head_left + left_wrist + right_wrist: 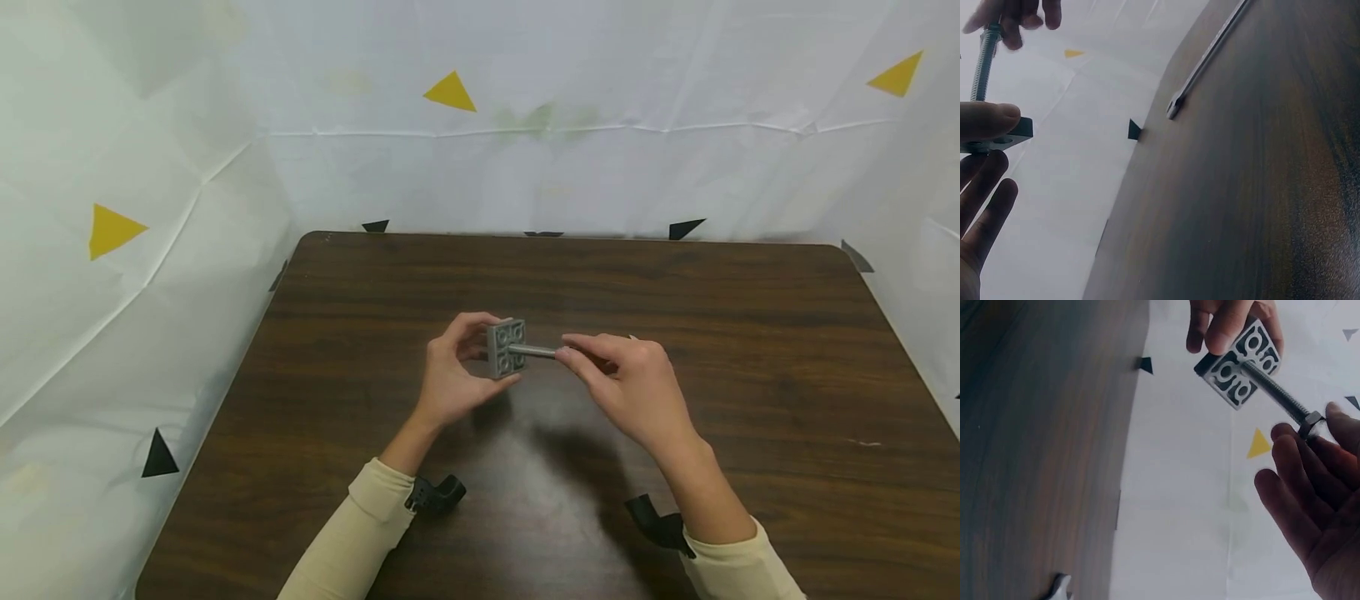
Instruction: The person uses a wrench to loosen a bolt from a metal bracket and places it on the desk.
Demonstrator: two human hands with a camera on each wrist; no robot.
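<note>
- Pinching the grey square plate [506, 347] by its edges, our left hand [452, 373] holds it upright above the middle of the table [750, 375], face turned right so its centre hole meets the rod.
- Our right hand [626, 379] grips the far end of the threaded bolt [534, 352] at its hex head [1311, 422] with fingertips, so the shaft runs level into the plate.
- Farther off, a wrench [1207, 59] lies flat on the table, untouched.
</note>
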